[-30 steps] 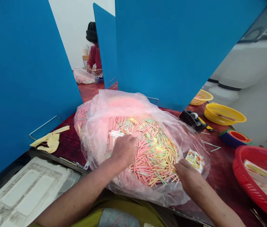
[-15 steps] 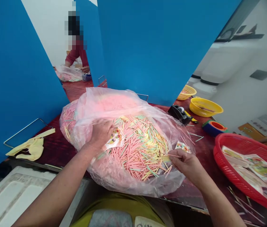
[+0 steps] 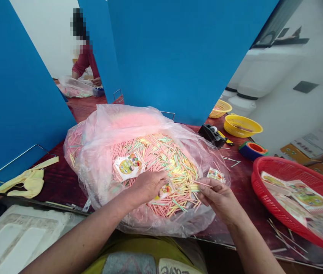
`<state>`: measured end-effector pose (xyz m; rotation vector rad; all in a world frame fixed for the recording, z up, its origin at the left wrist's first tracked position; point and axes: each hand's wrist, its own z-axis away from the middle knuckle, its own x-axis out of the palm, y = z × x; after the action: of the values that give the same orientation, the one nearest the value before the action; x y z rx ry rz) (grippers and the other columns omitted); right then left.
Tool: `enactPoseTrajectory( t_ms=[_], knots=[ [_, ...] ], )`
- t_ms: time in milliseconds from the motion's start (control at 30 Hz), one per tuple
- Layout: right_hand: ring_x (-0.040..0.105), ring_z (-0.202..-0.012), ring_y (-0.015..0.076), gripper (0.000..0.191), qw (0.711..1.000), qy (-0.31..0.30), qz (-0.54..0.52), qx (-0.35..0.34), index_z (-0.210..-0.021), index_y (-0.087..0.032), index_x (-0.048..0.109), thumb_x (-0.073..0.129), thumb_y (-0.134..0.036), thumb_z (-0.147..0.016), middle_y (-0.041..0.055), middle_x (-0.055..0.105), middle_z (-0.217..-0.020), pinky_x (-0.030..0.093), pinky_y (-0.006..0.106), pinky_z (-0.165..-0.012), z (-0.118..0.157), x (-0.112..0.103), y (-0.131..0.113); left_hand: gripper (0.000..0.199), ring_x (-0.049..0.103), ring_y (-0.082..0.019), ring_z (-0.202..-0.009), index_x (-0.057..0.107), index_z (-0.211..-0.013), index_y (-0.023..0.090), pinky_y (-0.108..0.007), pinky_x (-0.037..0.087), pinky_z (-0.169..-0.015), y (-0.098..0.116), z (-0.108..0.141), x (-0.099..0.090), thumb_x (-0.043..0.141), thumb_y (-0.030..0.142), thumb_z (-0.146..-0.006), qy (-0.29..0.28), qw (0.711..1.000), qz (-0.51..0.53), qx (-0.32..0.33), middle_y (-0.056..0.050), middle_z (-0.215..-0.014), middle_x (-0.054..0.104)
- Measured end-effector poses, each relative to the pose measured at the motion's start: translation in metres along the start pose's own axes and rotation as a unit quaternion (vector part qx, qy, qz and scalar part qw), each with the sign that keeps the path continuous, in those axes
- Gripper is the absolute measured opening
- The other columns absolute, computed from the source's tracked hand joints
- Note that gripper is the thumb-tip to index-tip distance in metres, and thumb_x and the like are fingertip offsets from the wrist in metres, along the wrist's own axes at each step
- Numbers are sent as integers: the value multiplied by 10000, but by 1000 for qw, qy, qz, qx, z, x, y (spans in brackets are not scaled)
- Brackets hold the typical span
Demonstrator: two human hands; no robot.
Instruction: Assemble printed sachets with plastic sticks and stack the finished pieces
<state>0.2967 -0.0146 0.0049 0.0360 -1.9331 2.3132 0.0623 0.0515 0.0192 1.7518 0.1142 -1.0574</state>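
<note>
My left hand [image 3: 151, 184] is closed over the middle of the sticks, its fingers on a small printed packet [image 3: 165, 191] that they partly hide. My right hand [image 3: 217, 196] pinches several thin pink and yellow sticks [image 3: 196, 187] at the right side of the pile. Beneath both hands spreads a heap of thin pink, yellow and green sticks [image 3: 178, 163] in a large opened clear plastic bag [image 3: 93, 152]. A white printed packet [image 3: 129, 166] lies on the heap at the left. Just behind my right hand is another printed packet [image 3: 215, 175].
A red basket [image 3: 264, 190] with printed packets stands on the right. Beyond it are a tape dispenser [image 3: 211, 135], rolls of tape [image 3: 254, 149] and yellow baskets [image 3: 243, 127]. Blue partitions [image 3: 178, 57] rise behind the bag. A yellow cloth item [image 3: 32, 180] lies left. Another person [image 3: 85, 62] works behind.
My left hand has moved right and nearer me, away from the printed packet at the left, with a small packet in its fingers. My right hand keeps its sticks. The view has shifted slightly.
</note>
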Motion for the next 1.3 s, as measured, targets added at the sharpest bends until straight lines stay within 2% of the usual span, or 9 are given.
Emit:
enactPoseTrajectory(
  t_ms=[167, 333, 567, 667, 800, 900, 1033, 1200, 1300],
  knots=[
    [392, -406, 63, 250, 995, 30, -80, -47, -804, -173, 622, 724, -356, -668, -47, 490, -491, 279, 197, -392, 0, 28, 9, 187, 443, -93, -571, 547, -616, 158, -206, 314, -535, 1, -3, 18, 618, 298, -718, 14, 990, 95, -108, 52, -567, 477],
    [480, -516, 69, 82, 973, 37, 24, -225, -861, -213, 640, 595, -261, -811, 11, 555, -793, 361, 213, -427, -6, 36, 7, 214, 454, -79, -528, 549, -578, 143, -190, 338, -503, 3, 1, 15, 605, 293, -720, -33, 970, 212, -116, 45, -551, 500],
    [585, -897, 169, 188, 843, 24, 306, -442, -943, -219, 612, 535, -98, -821, 54, 617, -886, 505, 311, -745, -4, 39, -10, 362, 332, -59, -500, 470, -541, 142, -180, 246, -463, -4, 8, 7, 491, 347, -838, -37, 985, 170, -15, 58, -512, 331],
    [592, -888, 155, 227, 827, -32, 337, -448, -977, -217, 599, 502, -72, -831, 57, 623, -899, 515, 286, -735, 0, 40, -9, 378, 354, -65, -519, 488, -571, 142, -181, 262, -483, -6, 10, 6, 439, 359, -876, -35, 991, 129, 15, 50, -529, 344],
    [589, -836, 147, 166, 850, -84, 337, -397, -933, -206, 597, 473, -121, -862, 51, 614, -859, 511, 274, -701, 3, 41, -14, 381, 448, -88, -570, 594, -648, 148, -199, 337, -560, -3, 12, 9, 403, 356, -903, -1, 994, 71, 85, 19, -575, 476],
    [571, -775, 139, 168, 852, -108, 357, -366, -898, -200, 597, 440, -144, -882, 42, 592, -800, 500, 265, -668, 5, 49, -27, 325, 540, -117, -685, 666, -815, 169, -229, 406, -675, 0, 14, 13, 412, 349, -908, 62, 986, 94, 123, -21, -710, 610],
    [564, -871, 163, 245, 827, -133, 402, -369, -1057, -207, 570, 396, -145, -896, 77, 594, -911, 506, 305, -735, 11, 67, -49, 312, 574, -143, -784, 675, -912, 174, -270, 446, -753, -2, 15, 21, 425, 359, -906, 99, 973, 171, 122, -51, -813, 651],
    [478, -1148, 249, 240, 775, -1, 473, -419, -1077, -245, 566, 435, -205, -880, 113, 509, -1240, 433, 467, -919, 8, 47, -50, 367, 573, -148, -796, 655, -909, 138, -284, 474, -739, -11, 18, 23, 419, 418, -898, 146, 942, 292, 82, -66, -853, 626],
    [567, -1005, 247, 206, 763, -2, 530, -371, -941, -217, 631, 438, -255, -878, 118, 613, -1073, 485, 446, -822, 3, 19, -23, 379, 570, -155, -811, 651, -892, 122, -295, 478, -745, -15, 21, 17, 435, 433, -887, 175, 931, 308, 87, -77, -854, 618]
  ],
)
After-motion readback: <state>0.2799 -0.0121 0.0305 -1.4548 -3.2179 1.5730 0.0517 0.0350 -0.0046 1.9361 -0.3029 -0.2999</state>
